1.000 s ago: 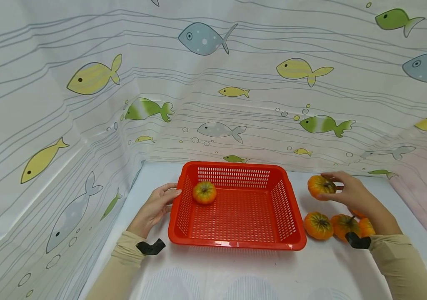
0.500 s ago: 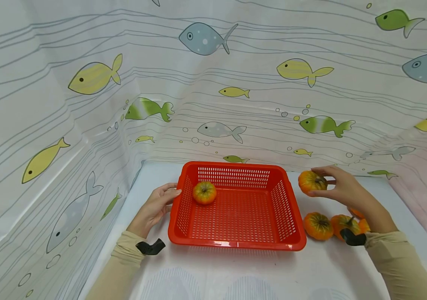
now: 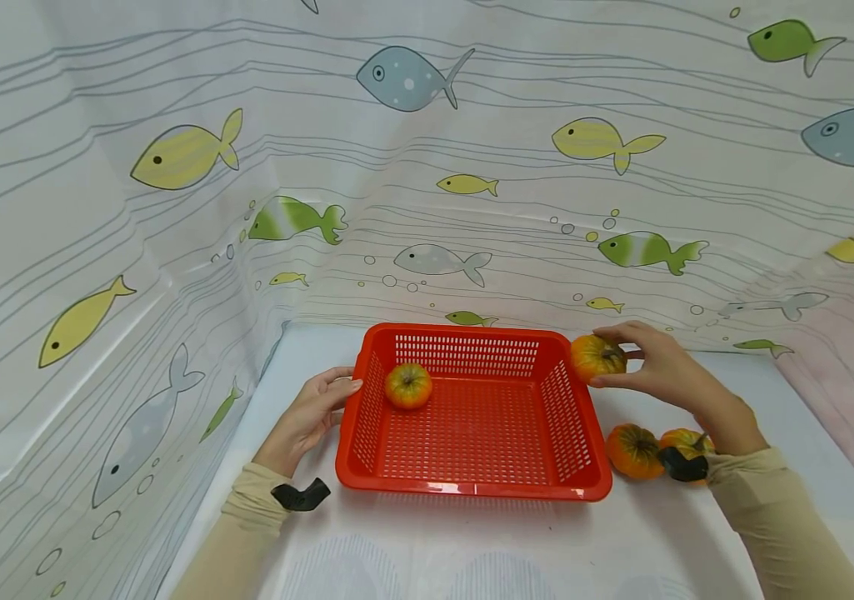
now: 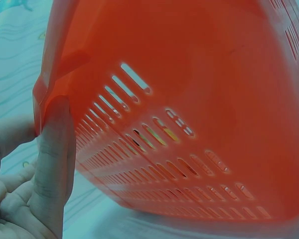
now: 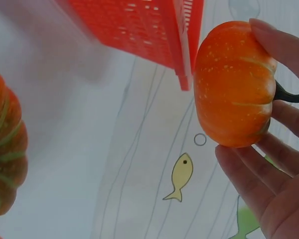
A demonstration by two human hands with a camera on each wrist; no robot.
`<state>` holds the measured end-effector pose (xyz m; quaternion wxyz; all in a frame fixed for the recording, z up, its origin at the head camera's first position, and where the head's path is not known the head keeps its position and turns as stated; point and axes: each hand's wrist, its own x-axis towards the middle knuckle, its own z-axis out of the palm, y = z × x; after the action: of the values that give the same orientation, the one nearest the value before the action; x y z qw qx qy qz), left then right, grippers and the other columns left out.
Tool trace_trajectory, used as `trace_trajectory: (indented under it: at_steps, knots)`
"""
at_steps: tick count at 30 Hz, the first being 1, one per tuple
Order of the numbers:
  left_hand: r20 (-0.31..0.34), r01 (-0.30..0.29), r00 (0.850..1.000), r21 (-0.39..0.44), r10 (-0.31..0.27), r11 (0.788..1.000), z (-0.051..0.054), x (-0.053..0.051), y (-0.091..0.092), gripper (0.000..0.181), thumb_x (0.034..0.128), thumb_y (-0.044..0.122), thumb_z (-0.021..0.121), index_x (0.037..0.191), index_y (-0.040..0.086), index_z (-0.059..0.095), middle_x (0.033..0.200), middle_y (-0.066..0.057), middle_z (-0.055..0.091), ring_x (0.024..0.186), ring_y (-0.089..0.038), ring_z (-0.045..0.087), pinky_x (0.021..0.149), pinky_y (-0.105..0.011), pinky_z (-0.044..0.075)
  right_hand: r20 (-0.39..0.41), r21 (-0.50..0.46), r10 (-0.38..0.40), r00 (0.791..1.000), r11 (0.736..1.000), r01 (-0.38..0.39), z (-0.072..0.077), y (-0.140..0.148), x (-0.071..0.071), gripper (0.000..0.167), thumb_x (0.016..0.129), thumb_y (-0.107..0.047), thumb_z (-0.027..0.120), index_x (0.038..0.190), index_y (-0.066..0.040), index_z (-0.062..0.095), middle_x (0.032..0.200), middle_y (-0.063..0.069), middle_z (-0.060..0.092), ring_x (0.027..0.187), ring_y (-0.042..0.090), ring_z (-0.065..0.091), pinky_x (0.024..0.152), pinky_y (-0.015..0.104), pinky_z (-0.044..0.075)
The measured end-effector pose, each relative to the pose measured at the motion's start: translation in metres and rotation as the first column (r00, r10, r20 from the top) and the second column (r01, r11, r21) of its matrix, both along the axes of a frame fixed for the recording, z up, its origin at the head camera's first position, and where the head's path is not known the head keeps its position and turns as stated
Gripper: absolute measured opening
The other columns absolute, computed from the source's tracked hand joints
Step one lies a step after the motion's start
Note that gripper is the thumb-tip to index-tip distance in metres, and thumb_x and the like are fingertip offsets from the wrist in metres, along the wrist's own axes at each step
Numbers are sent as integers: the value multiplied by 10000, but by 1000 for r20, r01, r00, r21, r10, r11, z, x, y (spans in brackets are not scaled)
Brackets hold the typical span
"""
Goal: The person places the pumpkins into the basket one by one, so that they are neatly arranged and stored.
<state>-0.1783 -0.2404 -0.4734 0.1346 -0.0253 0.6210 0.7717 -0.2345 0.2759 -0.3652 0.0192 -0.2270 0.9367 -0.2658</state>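
A red plastic basket (image 3: 475, 435) with slotted walls stands on the table. My left hand (image 3: 312, 419) pinches its left rim; in the left wrist view the thumb and fingers (image 4: 52, 164) lie on either side of that rim. One small orange pumpkin (image 3: 408, 387) sits inside, at the left. Over the basket's right rim, toward the back, my right hand (image 3: 666, 371) holds another small pumpkin (image 3: 593, 360). The right wrist view shows this pumpkin (image 5: 234, 87) between thumb and fingers, its dark stem turned toward the palm, close beside the basket's edge.
Right of the basket lie two more visible pumpkins, one (image 3: 633, 452) near the wall and another (image 3: 685, 442) partly covered by the right wrist's black strap (image 3: 681, 465). A fish-patterned curtain (image 3: 516, 217) encloses the back and sides of the white table (image 3: 427, 542).
My right hand has carried its pumpkin leftward and slightly up, from beyond the basket's right side to its right rim. The left hand and basket have stayed in place.
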Motion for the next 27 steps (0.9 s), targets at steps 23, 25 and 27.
trace_trajectory:
  at_steps: [23,25,27]
  knots:
    - [9,-22,1000,-26,23,999,0,-1,1,415,1052,170,607,1398,8,444,1077,19,723,875,-97,747,755,-285,648,38,-5,123,992,992,-123,-2,-58,-12,767,778,-352,920,1417,-82,593,1377,112,605,1272,313,589,1007,526,581]
    - [6,-20,1000,-24,20,1000,1,-1,1,417,1051,168,610,1397,6,444,1079,17,721,875,-95,745,751,-280,647,34,5,128,991,992,-129,-3,-63,-12,762,777,-380,917,1407,-87,602,1372,123,604,1249,320,596,996,530,586]
    - [6,-19,1000,-20,19,1000,0,-1,1,420,1049,167,613,1398,5,445,1080,13,721,874,-96,745,748,-277,647,26,16,136,990,991,-136,-5,-67,-12,756,775,-406,914,1395,-96,614,1372,134,605,1232,329,600,985,535,590]
